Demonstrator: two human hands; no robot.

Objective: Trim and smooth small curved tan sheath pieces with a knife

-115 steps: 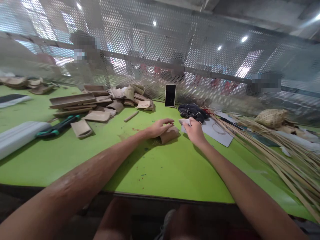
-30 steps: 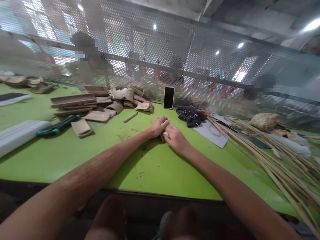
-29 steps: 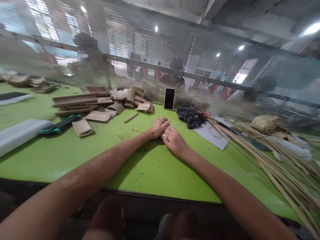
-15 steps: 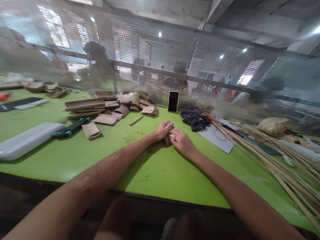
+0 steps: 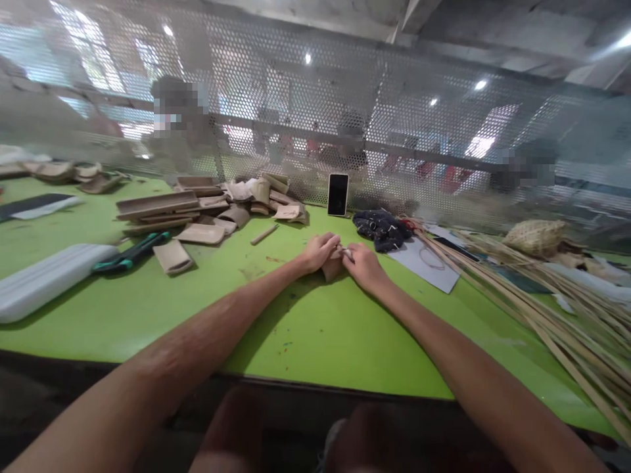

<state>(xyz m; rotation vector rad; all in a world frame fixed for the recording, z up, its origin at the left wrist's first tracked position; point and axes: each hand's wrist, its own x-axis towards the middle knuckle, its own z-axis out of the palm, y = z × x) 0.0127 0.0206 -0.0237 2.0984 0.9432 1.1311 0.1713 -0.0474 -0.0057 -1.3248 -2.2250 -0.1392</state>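
Observation:
Both my hands meet on a small curved tan piece (image 5: 332, 268) lying on the green table (image 5: 305, 328). My left hand (image 5: 318, 251) lies over its left side with curled fingers gripping it. My right hand (image 5: 363, 265) is closed on a small whitish scrap (image 5: 346, 251) pressed against the piece's top. Most of the tan piece is hidden under the two hands.
A heap of tan curved pieces (image 5: 207, 210) and a green-handled tool (image 5: 129, 254) lie to the left, beside a white case (image 5: 44, 286). A phone (image 5: 338, 194) leans on the perforated screen. Dark cloth (image 5: 382, 226), a grey sheet (image 5: 428, 259) and long bamboo strips (image 5: 542, 309) fill the right.
My right hand came from the grey sheet with the whitish scrap to the tan piece. Over the last second it slid a little to the right along it.

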